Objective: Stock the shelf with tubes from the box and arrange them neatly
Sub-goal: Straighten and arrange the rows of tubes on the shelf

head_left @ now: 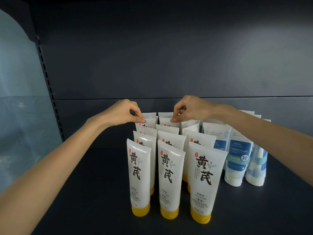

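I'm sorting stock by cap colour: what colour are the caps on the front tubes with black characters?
Yellow caps, clearest in the head view.

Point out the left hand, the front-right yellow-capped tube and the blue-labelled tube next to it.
left hand (124, 112): head view, back of the hand.
front-right yellow-capped tube (204, 175): head view, middle of its white body.
blue-labelled tube (238, 150): head view, blue label.

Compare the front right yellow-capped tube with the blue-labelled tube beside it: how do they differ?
The yellow-capped tube has a yellow cap; the blue-labelled tube has a white one. The yellow-capped tube shows large black characters on white; the blue-labelled tube carries a blue panel and teal band. Both stand cap-down on the dark shelf.
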The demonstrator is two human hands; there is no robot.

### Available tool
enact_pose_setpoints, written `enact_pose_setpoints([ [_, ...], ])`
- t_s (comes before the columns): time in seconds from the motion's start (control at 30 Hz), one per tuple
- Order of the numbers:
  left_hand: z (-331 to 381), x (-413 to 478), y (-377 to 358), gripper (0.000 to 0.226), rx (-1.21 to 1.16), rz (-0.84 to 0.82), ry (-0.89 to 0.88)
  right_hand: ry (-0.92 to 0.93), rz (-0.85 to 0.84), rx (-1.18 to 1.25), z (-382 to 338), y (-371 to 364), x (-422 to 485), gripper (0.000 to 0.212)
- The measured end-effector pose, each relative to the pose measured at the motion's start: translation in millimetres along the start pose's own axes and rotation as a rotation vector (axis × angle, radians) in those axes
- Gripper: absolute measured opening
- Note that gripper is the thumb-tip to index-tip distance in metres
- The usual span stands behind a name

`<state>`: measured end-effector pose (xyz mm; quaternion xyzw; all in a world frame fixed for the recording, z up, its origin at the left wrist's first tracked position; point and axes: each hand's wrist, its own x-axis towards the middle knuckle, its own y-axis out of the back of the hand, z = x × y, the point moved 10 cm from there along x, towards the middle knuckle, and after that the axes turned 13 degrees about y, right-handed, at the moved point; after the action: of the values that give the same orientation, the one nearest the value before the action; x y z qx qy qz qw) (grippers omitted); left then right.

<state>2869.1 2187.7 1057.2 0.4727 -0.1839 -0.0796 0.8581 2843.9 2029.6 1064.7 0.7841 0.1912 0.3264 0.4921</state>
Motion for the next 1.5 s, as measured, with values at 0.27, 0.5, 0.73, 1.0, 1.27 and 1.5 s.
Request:
enact_pose_setpoints([
  [0.27, -0.6, -0.8, 1.1, 0.005, -0.014, -0.032, 0.01, -0.019, -0.017, 0.024, -8.0, -3.3, -0.6, 0.014],
  [0.5, -1.7, -1.3, 2.1, 0.004, 0.015, -0.007, 0.013, -0.017, -0.043, 0.003, -12.7, -8.5, 1.9, 0.015],
  [0.73, -3.0, -2.1, 1.8, 0.004, 0.008, -0.054, 0.023, -0.021, -0.053, 0.006, -11.0, -3.8, -0.2, 0.016],
  [1.0, 20.5, 1.7, -1.3, 0.012, -0.043, -0.068, -0.029, -0.127, -0.084, 0.039, 19.0, 27.3, -32.0, 0.019],
  [1.27, 63.3, 12.5, -33.6, 0.003, 0.034, -0.114, -0.111, -0.094, -0.074, 0.005, 24.1, 20.2, -39.3, 0.003],
  [1.5, 65.4, 15.7, -34.0, 0.014, 0.022, -0.052, -0.119, -0.099, -0.014, -0.032, 21.2, 21.0, -38.1, 0.011],
])
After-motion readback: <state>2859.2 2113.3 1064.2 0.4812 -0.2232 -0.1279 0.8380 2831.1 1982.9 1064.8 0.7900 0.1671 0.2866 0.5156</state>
